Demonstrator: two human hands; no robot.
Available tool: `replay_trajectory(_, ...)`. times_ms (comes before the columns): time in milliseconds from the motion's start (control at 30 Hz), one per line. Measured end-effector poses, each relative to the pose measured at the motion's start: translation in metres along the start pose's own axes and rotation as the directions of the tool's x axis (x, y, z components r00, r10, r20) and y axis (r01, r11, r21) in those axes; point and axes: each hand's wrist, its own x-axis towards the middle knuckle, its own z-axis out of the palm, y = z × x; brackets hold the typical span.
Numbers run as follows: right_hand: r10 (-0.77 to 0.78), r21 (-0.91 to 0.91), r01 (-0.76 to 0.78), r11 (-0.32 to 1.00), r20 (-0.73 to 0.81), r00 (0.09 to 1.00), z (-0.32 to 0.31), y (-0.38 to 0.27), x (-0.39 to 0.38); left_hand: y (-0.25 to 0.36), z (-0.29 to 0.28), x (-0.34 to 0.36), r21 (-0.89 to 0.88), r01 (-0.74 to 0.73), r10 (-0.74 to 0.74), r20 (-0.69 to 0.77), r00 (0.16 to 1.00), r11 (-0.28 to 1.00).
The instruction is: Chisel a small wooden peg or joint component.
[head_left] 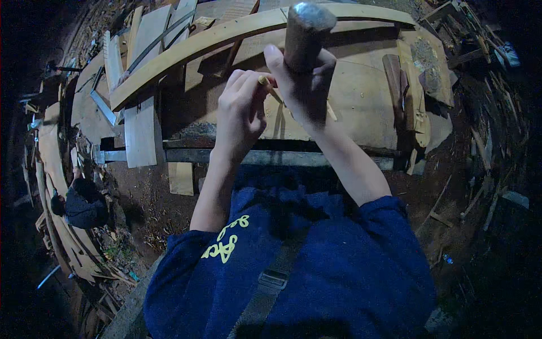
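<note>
My left hand (241, 107) is closed, its fingertips pinching a thin wooden peg (263, 81) with a pale, rounded end. Right beside it, my right hand (309, 87) is wrapped round what looks like a hammer (305, 37). Its dark, cylindrical head stands up toward me with a shiny, worn metal face; the handle is hidden. The right thumb points up along the near side. Both hands are above a wooden workbench (361, 96). Beyond them, a long curved wooden piece (226, 31) arches across the bench.
Boards (141, 121) and offcuts lie at the bench's left. More wood pieces (415, 96) stand along its right edge. A metal-faced beam (248, 157) runs along the near edge. At the far left, a person in dark clothing (84, 203) is among scattered planks.
</note>
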Motion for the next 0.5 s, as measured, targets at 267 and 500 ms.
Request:
replay_trajectory(267, 0.134, 0.058, -0.135, 0.989, 0.027, 0.991, -0.011, -0.01, 0.001, -0.008, 0.001, 0.0, -0.041, -0.005, 0.004, -0.012, 1.0, 0.999)
replay_trajectory(500, 0.119, 0.051, -0.113, 0.992, -0.148, 0.982, -0.01, -0.004, 0.004, -0.007, -0.001, -0.001, -0.058, -0.002, 0.002, -0.004, 1.0, 0.998)
